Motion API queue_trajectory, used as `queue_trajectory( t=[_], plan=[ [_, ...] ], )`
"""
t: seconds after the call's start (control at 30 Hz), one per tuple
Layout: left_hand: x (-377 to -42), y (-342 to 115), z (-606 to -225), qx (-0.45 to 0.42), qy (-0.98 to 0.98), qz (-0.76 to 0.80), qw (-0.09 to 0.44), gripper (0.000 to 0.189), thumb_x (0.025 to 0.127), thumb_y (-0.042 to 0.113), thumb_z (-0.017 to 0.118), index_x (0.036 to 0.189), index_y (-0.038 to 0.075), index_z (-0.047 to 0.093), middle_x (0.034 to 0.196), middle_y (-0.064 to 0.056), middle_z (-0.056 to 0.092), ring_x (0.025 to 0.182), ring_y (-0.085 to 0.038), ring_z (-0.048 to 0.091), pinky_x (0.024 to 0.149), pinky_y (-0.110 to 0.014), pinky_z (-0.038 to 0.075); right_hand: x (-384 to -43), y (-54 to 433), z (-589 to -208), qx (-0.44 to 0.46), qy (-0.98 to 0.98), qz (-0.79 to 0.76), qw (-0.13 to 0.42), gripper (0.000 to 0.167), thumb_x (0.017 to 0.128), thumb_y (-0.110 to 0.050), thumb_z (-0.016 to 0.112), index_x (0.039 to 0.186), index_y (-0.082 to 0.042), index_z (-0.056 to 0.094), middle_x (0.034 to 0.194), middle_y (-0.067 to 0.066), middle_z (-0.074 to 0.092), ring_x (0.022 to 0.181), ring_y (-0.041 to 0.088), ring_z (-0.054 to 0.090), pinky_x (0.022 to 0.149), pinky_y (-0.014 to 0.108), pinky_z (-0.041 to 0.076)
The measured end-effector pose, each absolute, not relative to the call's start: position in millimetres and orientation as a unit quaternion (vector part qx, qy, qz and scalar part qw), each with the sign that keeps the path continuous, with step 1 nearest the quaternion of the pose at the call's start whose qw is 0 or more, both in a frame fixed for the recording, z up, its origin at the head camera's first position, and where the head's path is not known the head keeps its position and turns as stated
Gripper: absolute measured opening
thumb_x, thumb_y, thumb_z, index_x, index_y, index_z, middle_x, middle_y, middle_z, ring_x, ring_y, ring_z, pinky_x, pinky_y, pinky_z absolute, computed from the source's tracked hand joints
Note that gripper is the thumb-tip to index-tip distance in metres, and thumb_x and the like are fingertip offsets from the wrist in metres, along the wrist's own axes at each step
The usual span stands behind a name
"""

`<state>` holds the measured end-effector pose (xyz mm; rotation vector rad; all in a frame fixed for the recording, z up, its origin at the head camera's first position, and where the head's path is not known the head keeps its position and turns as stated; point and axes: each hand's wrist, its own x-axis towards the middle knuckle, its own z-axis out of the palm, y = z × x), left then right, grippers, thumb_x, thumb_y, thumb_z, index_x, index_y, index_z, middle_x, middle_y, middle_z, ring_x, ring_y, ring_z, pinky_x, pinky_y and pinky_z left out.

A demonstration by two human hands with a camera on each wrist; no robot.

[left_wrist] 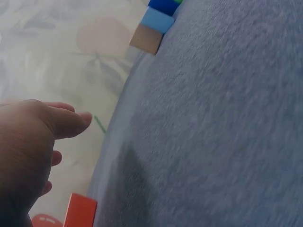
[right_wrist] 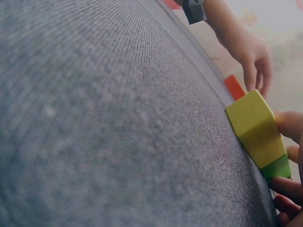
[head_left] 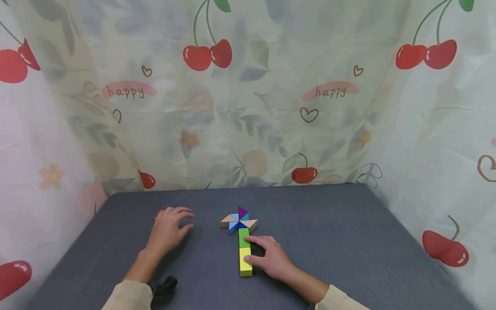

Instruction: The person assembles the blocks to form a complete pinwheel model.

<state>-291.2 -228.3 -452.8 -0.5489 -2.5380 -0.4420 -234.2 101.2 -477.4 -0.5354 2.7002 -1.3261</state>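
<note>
My right hand [head_left: 274, 259] reaches in from the right with thumb and fingers extended. Its thumb touches the yellow block [head_left: 246, 267], and the index finger meets the green block [head_left: 243, 232]. These two blocks lie end to end in a straight line below a pinwheel shape of small triangular blocks [head_left: 234, 218], which includes a purple triangle [head_left: 242, 212]. In the right wrist view, fingers rest along the sides of the yellow block [right_wrist: 255, 125]. On the left, my left hand [head_left: 167, 228] hovers over the table, fingers loosely bent and holding nothing. An orange-red block [left_wrist: 79, 211] lies near it, mostly hidden in the head view.
A dark grey cloth [head_left: 329, 241] covers the table. Printed curtains [head_left: 248, 107] with cherries enclose the back and both sides. A black wrist strap piece [head_left: 165, 286] shows beside the left sleeve.
</note>
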Motion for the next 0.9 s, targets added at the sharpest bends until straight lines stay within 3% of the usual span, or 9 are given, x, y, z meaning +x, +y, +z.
queue_trajectory(
  t=[0.43, 0.9],
  plan=[
    [-296.6, -253.4, -457.0, -0.138, -0.956, -0.148, 0.213, 0.033, 0.079, 0.022, 0.082, 0.110, 0.014, 0.073, 0.129, -0.012, 0.059, 0.114, -0.038, 0.051, 0.086, -0.058, 0.038, -233.1, 101.4, -477.0, -0.176, 0.885, -0.430, 0.039, 0.051, 0.086, -0.045, 0.072, 0.132, -0.027, 0.062, 0.132, 0.005, 0.056, 0.123, 0.029, 0.043, 0.099, 0.060, 0.034],
    [-301.4, -266.8, -457.7, -0.102, -0.963, -0.150, 0.201, 0.038, 0.081, 0.021, 0.080, 0.116, 0.009, 0.070, 0.133, -0.019, 0.055, 0.117, -0.044, 0.048, 0.089, -0.062, 0.036, -233.8, 101.3, -477.1, -0.168, 0.885, -0.431, 0.052, 0.051, 0.086, -0.046, 0.072, 0.133, -0.028, 0.061, 0.132, 0.004, 0.055, 0.123, 0.028, 0.043, 0.099, 0.060, 0.034]
  ],
)
